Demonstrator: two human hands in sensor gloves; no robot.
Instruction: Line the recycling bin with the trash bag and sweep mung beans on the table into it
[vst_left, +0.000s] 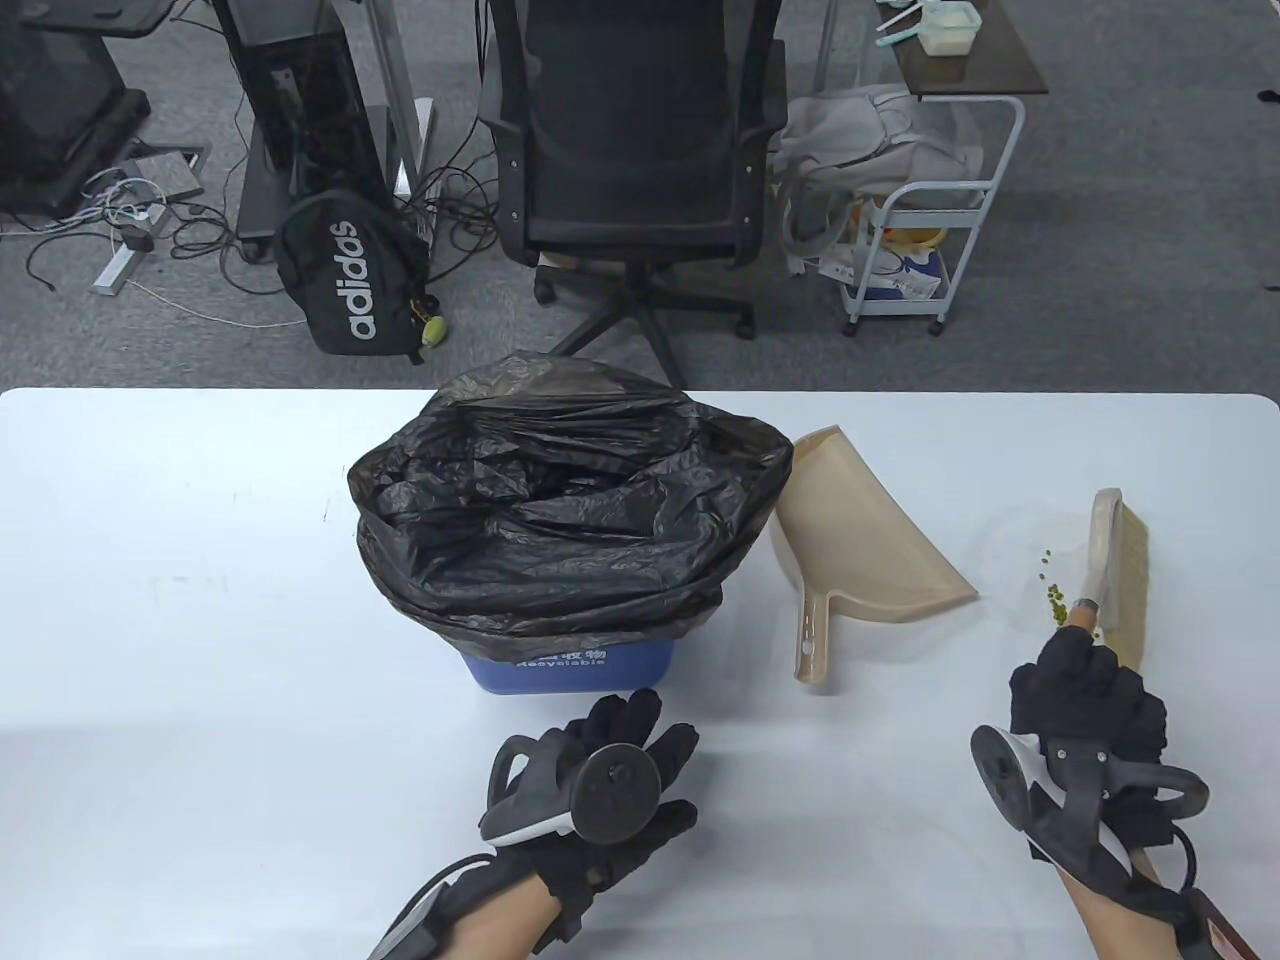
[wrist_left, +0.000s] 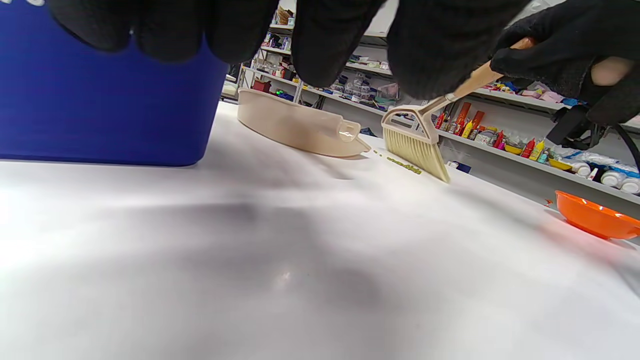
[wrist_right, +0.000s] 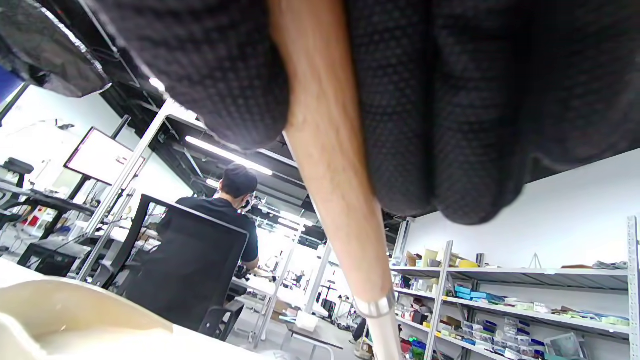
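Observation:
The blue recycling bin (vst_left: 560, 672) stands mid-table, lined with a black trash bag (vst_left: 560, 500) folded over its rim. A beige dustpan (vst_left: 860, 540) lies to its right, handle toward me. My right hand (vst_left: 1085, 700) grips the wooden handle of a beige brush (vst_left: 1118, 560), whose bristles rest on the table beside a small group of green mung beans (vst_left: 1052, 590). My left hand (vst_left: 625, 770) hovers in front of the bin with relaxed fingers, holding nothing. The left wrist view shows the bin (wrist_left: 100, 100), dustpan (wrist_left: 295, 125), brush (wrist_left: 417, 145) and beans (wrist_left: 405, 165).
An orange bowl (wrist_left: 595, 220) sits on the table at the right, seen only in the left wrist view. Beyond the far table edge stand an office chair (vst_left: 640, 150), a black backpack (vst_left: 350, 270) and a white cart (vst_left: 920, 230). A seated person (wrist_right: 210, 240) works in the background.

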